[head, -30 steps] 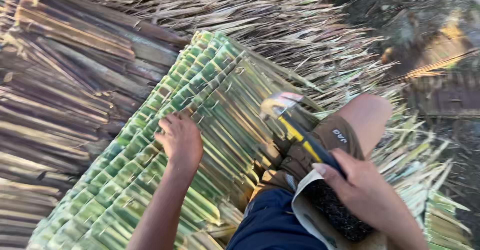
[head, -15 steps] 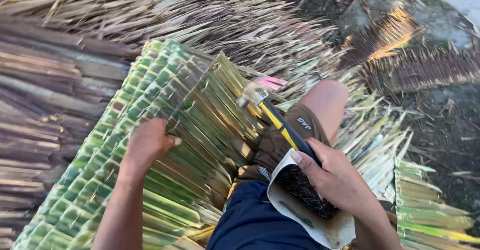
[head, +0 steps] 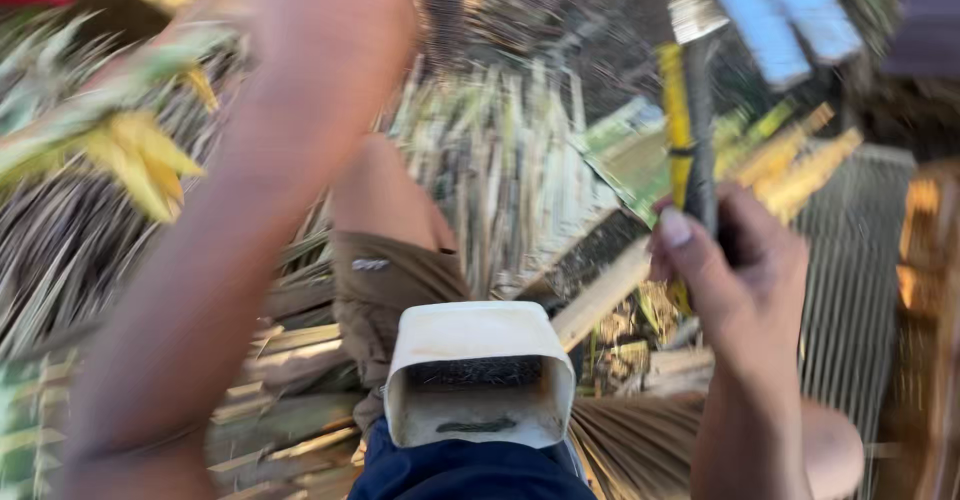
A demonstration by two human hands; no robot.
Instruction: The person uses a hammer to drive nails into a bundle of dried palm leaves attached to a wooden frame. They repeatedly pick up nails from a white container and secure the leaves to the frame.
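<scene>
Then I saw right hand (head: 735,260) clenched on yellow-black hammer (head: 688,110), raised; left hand out of frame; cut white container (head: 478,375) on lap; thatch (head: 90,400) unfinished.

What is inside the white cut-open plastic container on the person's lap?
The white cut-open plastic container holds something dark along its back wall, too blurred to identify. Its near wall hides the bottom.
</scene>
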